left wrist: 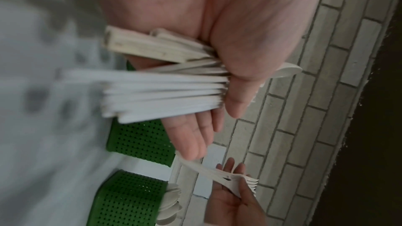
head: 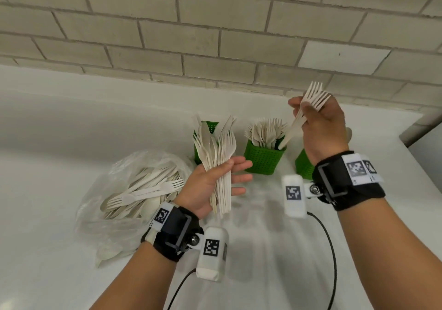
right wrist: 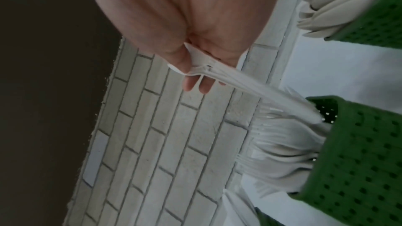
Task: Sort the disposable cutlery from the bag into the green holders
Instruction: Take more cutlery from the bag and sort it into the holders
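- A white counter (head: 71, 123) runs along a pale brick wall (head: 215, 22); everything in the task sits on it.
- The forks (head: 308, 105) pinched in the right hand (head: 320, 127) are a small stack, tines up above the fingers (right wrist: 196, 86), handle ends slanting down from the fingers into the middle green holder (head: 264, 159).
- That holder already stands packed with forks, tines up, just below and to the left of the right fingers.
- The left hand (head: 210, 185) holds a mixed bundle (head: 218, 159) of forks, knives and what looks like a spoon; the thumb presses it against the palm while the other fingers (head: 241, 166) lie nearly straight and a little spread beyond it.
- Behind the bundle's fanned tips stands the left green holder (head: 211, 127); what it holds cannot be told.
- Under the right wrist a third green holder (head: 303, 166) is mostly hidden; the left wrist view shows spoon bowls at its mouth.
- To the left of the left fingers lies the clear plastic bag (head: 129, 190), with many pieces left inside.
- Judged step: dropping picked-out forks into the fork holder, mid-sort.
- The next move calls for easing the handles straight down among the crowded forks, then loosening the pinch, and drawing the next kind from the bundle.
- Wrist cameras with marker tags (head: 294, 194) and a black cable (head: 332, 250) sit nearer the person than the fingers.
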`<state>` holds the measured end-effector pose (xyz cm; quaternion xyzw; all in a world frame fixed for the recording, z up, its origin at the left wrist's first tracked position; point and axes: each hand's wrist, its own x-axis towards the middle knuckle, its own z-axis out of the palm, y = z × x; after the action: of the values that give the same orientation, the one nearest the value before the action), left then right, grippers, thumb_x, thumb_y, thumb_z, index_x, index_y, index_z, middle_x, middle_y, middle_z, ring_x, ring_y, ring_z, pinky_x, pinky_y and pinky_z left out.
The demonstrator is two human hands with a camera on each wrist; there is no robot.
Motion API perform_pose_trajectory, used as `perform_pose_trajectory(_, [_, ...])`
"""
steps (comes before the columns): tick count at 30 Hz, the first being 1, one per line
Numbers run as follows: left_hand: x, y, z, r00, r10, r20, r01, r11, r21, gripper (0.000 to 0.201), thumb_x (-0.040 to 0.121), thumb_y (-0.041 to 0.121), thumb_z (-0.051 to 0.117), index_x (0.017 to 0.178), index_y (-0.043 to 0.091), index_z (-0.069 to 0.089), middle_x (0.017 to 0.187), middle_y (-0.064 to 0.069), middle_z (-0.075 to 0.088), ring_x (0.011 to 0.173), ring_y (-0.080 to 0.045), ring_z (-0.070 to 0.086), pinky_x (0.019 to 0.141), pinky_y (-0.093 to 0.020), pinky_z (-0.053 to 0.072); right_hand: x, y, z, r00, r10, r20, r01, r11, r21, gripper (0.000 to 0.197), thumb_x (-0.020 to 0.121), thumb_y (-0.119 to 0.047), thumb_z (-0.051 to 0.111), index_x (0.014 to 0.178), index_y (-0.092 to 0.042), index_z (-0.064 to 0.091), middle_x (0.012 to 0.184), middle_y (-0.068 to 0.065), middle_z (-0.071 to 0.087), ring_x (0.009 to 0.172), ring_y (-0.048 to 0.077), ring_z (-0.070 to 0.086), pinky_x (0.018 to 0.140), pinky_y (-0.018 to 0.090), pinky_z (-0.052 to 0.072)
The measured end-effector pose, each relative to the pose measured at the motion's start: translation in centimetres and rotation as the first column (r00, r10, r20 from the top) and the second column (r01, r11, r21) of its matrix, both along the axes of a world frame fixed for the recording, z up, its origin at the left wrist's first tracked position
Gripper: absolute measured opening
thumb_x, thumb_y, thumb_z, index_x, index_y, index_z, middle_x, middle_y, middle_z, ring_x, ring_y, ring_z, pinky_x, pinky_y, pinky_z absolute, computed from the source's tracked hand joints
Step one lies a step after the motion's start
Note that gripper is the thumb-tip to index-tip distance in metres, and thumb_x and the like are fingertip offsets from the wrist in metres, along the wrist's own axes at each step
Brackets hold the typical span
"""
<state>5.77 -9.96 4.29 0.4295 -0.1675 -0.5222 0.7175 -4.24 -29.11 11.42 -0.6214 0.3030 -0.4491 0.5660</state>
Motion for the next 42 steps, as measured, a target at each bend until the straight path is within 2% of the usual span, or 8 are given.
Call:
perform_pose_trajectory(6, [0.1, -0.8, 1.1, 0.999, -0.032, -0.009, 0.031, 0.999, -0.041, 0.030, 0.090, 0.021, 0.052, 0.113, 0.007, 0.065, 0.115, -0.011, 0.072, 0.090, -0.020, 0.073, 0.065, -0.030, 0.060, 1.6, -0.6, -2.9, 0.985, 0.021, -0.172, -0.035, 0.996, -0.083, 0.025, 0.087, -0.001, 0.050, 0.091, -0.023, 0.062, 0.102, -0.002, 0.071, 0.105, 0.018, 0.062, 0.095, 0.034, 0.044])
perform_pose_trajectory(12, [0.2, -0.6, 1.0, 0.999, -0.030, -0.012, 0.030, 0.998, -0.048, 0.031, 0.089, 0.021, 0.052, 0.113, 0.006, 0.064, 0.113, -0.011, 0.072, 0.086, -0.019, 0.073, 0.064, -0.029, 0.060, 0.5, -0.6, -4.9, 0.903, -0.074, -0.423, -0.121, 0.901, -0.417, 0.049, 0.093, 0.004, 0.046, 0.139, -0.013, 0.042, 0.134, 0.000, 0.052, 0.125, 0.010, 0.047, 0.107, 0.013, 0.030])
perform_pose_trajectory(15, [0.1, -0.7, 1.0, 0.999, -0.039, -0.008, 0.038, 0.998, -0.047, 0.029, 0.091, 0.020, 0.051, 0.113, 0.006, 0.065, 0.112, -0.011, 0.072, 0.086, -0.019, 0.073, 0.064, -0.029, 0.059, 0.4, -0.5, -5.8, 0.681, -0.074, -0.728, -0.400, 0.796, -0.455, 0.046, 0.100, -0.005, 0.040, 0.146, -0.008, 0.038, 0.157, 0.005, 0.030, 0.148, 0.018, 0.016, 0.120, 0.026, 0.010])
perform_pose_trajectory(17, [-0.1, -0.8, 1.2, 0.999, -0.046, 0.001, 0.046, 0.998, -0.042, 0.030, 0.090, 0.022, 0.052, 0.112, 0.006, 0.065, 0.107, -0.011, 0.074, 0.082, -0.019, 0.073, 0.063, -0.029, 0.059, 0.6, 0.2, -5.3, 0.700, -0.101, -0.707, -0.387, 0.778, -0.495, 0.043, 0.102, -0.013, 0.042, 0.144, -0.010, 0.041, 0.159, 0.003, 0.024, 0.150, 0.019, 0.009, 0.122, 0.036, 0.008])
perform_pose_trajectory(21, [-0.3, -0.9, 1.3, 0.998, -0.051, 0.034, 0.051, 0.999, -0.014, 0.031, 0.085, 0.025, 0.055, 0.109, 0.008, 0.066, 0.095, -0.010, 0.075, 0.073, -0.019, 0.073, 0.061, -0.028, 0.058, 1.0, 3.2, -1.3, 0.848, 0.208, -0.487, -0.360, 0.901, -0.241, 0.018, 0.097, -0.022, 0.055, 0.107, -0.022, 0.069, 0.111, -0.009, 0.067, 0.105, 0.001, 0.059, 0.096, 0.022, 0.045])
perform_pose_trajectory(26, [-0.4, -0.7, 1.5, 0.991, -0.079, 0.110, 0.077, 0.997, 0.022, 0.029, 0.089, 0.025, 0.054, 0.111, 0.009, 0.064, 0.093, -0.008, 0.076, 0.070, -0.019, 0.073, 0.059, -0.027, 0.057, 1.0, 5.0, 0.2, 0.858, 0.329, -0.394, -0.387, 0.919, -0.076, 0.006, 0.085, -0.015, 0.072, 0.091, -0.016, 0.073, 0.075, -0.008, 0.070, 0.061, -0.004, 0.059, 0.065, 0.013, 0.046])
perform_pose_trajectory(32, [-0.5, -0.9, 1.2, 0.959, -0.046, 0.279, 0.027, 0.997, 0.070, 0.017, 0.096, 0.014, 0.056, 0.110, 0.008, 0.063, 0.083, -0.010, 0.075, 0.059, -0.019, 0.070, 0.052, -0.027, 0.057, 1.2, 5.5, -0.3, 0.810, 0.221, -0.543, -0.347, 0.927, -0.141, 0.031, 0.078, -0.033, 0.079, 0.102, -0.016, 0.069, 0.089, -0.004, 0.069, 0.077, 0.003, 0.065, 0.065, 0.012, 0.049])
perform_pose_trajectory(42, [-0.6, -0.1, 1.3, 0.953, -0.104, 0.286, 0.086, 0.993, 0.075, 0.031, 0.085, 0.030, 0.058, 0.110, 0.012, 0.065, 0.087, -0.011, 0.075, 0.059, -0.021, 0.070, 0.053, -0.028, 0.057, 0.8, 5.2, -1.0, 0.759, 0.539, -0.364, -0.504, 0.841, 0.195, 0.020, 0.085, -0.015, 0.072, 0.101, -0.002, 0.072, 0.077, 0.014, 0.067, 0.062, 0.013, 0.058, 0.049, 0.020, 0.045])
